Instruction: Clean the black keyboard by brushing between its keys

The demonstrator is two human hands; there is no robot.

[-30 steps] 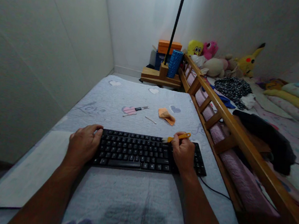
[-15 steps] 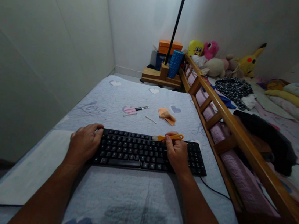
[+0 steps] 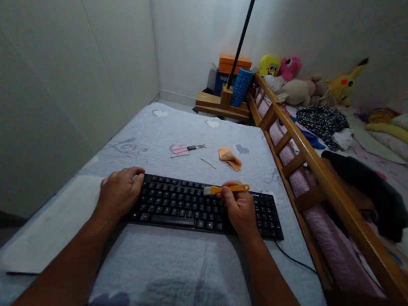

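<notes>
A black keyboard (image 3: 177, 205) lies across the cloth-covered table. Its left end is gripped by my left hand (image 3: 120, 192), thumb near the top corner and fingers round the edge. My right hand (image 3: 238, 206) pinches a small yellow-orange brush (image 3: 235, 188) over the right part of the keys; its pale bristles point left, at the upper rows. Beyond the keyboard lie an orange cloth (image 3: 229, 158), two cotton swabs (image 3: 208, 162) and a thin tool with a black part and metal tip (image 3: 196, 147).
A white sheet (image 3: 52, 223) lies at the table's left. The keyboard cable (image 3: 295, 260) runs off to the right. Along the right side stands a wooden bed rail (image 3: 315, 168), with plush toys and clothes behind it. A lamp pole (image 3: 243, 37) rises at the back.
The brush has moved slightly left, its bristles now over the upper key rows. My left hand still holds the keyboard's end. The whole view has shifted a little.
</notes>
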